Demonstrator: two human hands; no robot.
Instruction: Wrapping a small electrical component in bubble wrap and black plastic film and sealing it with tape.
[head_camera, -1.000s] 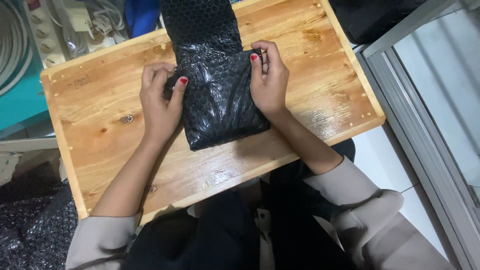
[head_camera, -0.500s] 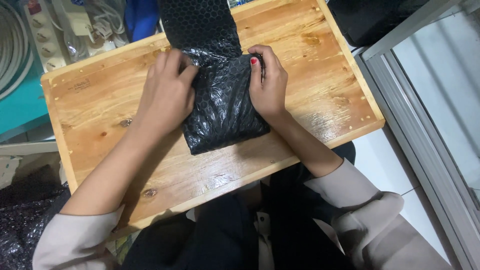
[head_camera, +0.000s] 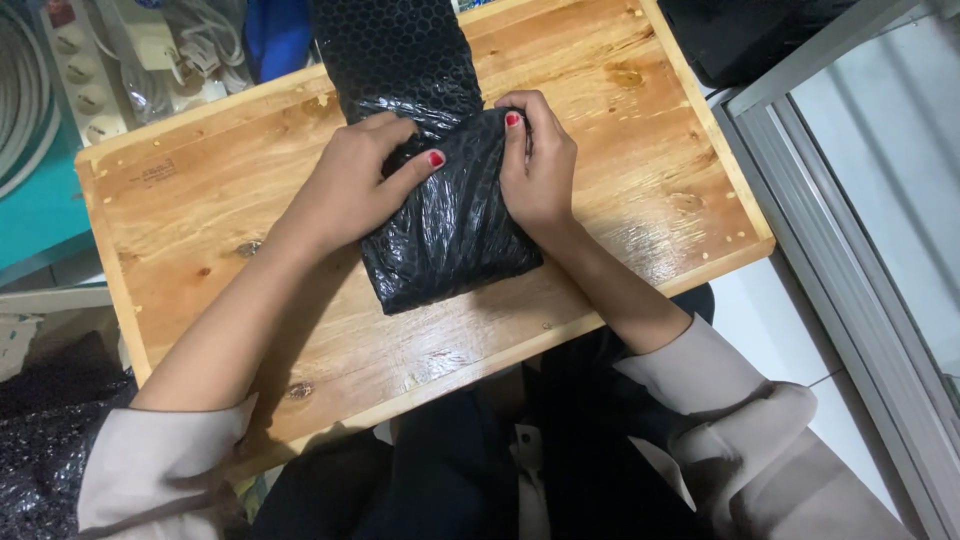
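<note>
The black bubble-wrapped parcel is best kept pinned to the wooden board while clamped between left hand and right hand.

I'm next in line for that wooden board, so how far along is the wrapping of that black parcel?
Mostly wrapped: the black bubble-wrap bundle on the wooden board is covered all round on the sides that show. In hand: the left hand and right hand press its top edge. Left: the bubble-wrap strip is uncut, running off the board's far edge, and no tape shows.
</note>
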